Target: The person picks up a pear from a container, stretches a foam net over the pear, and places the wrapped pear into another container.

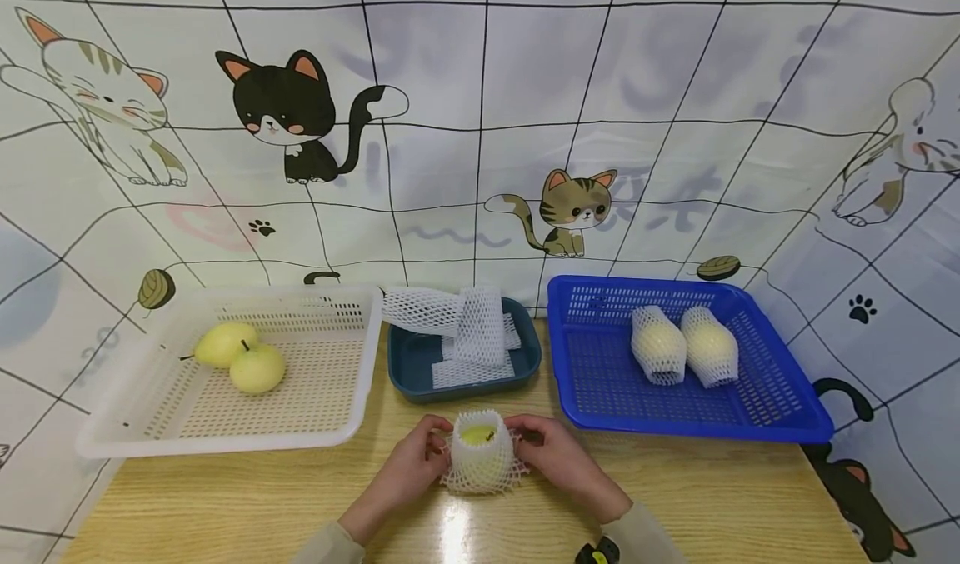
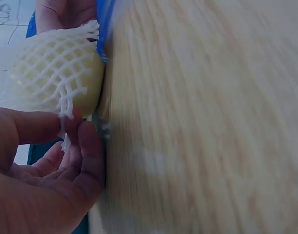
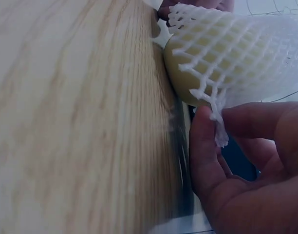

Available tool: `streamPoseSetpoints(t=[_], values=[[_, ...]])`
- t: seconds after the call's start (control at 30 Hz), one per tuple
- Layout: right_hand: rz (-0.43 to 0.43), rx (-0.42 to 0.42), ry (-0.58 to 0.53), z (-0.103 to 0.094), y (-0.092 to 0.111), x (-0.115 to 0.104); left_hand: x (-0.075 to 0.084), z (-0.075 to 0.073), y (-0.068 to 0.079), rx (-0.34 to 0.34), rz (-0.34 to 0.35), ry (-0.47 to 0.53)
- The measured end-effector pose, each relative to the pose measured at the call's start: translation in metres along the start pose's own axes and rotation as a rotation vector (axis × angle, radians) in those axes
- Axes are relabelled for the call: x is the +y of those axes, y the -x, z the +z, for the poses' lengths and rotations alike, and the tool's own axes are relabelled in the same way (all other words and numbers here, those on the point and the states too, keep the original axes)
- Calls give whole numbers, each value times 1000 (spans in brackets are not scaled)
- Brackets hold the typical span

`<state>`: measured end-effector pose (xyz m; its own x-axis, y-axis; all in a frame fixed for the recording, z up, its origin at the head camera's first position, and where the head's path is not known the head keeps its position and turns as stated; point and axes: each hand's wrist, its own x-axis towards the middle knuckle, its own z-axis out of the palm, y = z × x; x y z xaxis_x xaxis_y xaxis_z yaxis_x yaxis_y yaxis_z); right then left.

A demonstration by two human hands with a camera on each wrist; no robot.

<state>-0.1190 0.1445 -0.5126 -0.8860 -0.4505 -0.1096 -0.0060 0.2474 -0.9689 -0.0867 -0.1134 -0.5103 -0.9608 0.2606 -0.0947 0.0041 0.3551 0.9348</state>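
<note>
A pale yellow pear (image 1: 477,436) stands upright on the table inside a white foam net sleeve (image 1: 482,468), its stem showing through the sleeve's open top. At the sleeve's flared lower edge, my left hand (image 1: 417,459) pinches the netting on the left side; in the left wrist view, thumb and fingers of the left hand (image 2: 56,165) hold a strand. On the opposite side my right hand (image 1: 553,457) pinches the same edge, and the right wrist view shows the right hand (image 3: 246,156) with a strand between thumb and finger. The pear's bare lower part shows below the mesh.
A white basket (image 1: 360,381) on the left contains two bare pears (image 1: 257,368). Behind my hands, a dark teal tray (image 1: 408,372) holds several foam net sleeves (image 1: 480,326). The blue basket (image 1: 600,397) on the right has two netted pears (image 1: 708,346). A patterned cloth hangs behind.
</note>
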Motion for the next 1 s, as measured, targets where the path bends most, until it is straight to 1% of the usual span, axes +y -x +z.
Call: streamPoseSetpoints(t=[0.13, 0.33, 0.5, 0.57, 0.63, 0.8, 0.87, 1.0], values=[[-15, -16, 102, -2, -1, -1, 0, -1, -1, -10, 41, -83], [-43, -28, 217, -2, -1, -4, 3, -2, -2, 10, 94, -211], [-71, 1, 399, -1, -1, -5, 4, -3, -3, 8, 118, -309], [-86, 14, 461, -1, -2, -6, 4, -3, -3, 4, 130, -336], [-103, 19, 494, 0, -2, -7, 5, -3, -3, 1, 138, -359], [-151, 39, 589, 3, -4, -8, 5, -2, -3, -1, 132, -397], [-163, 52, 634, 5, -4, -8, 5, -1, -3, 3, 130, -415], [-171, 63, 698, 9, -5, -10, 6, 2, -4, 22, 151, -459]])
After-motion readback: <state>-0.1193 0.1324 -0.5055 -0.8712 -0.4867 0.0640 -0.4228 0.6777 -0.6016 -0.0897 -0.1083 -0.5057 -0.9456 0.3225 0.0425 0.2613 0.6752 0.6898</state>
